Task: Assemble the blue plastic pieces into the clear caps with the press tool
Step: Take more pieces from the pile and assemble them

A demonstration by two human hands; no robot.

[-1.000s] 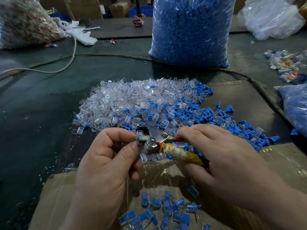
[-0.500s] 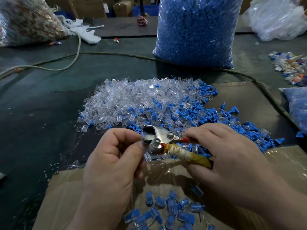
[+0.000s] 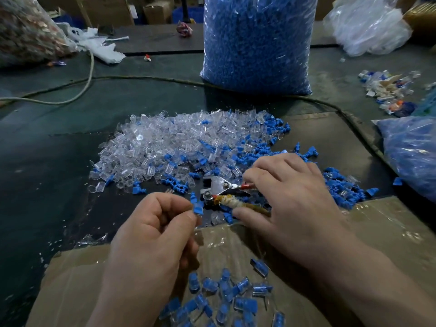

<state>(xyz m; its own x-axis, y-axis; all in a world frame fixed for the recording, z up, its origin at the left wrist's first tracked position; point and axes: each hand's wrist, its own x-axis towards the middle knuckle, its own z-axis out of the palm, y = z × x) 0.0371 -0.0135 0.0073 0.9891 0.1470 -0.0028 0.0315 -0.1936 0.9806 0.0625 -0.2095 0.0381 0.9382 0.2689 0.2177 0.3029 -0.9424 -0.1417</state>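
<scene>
The left hand (image 3: 153, 232) pinches a blue piece (image 3: 197, 205) in its fingers beside the press tool (image 3: 218, 188), seemingly for loading; the right hand (image 3: 290, 197) grips the handles to steady it

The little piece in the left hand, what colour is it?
Blue. The little piece shows best in the head view.
</scene>
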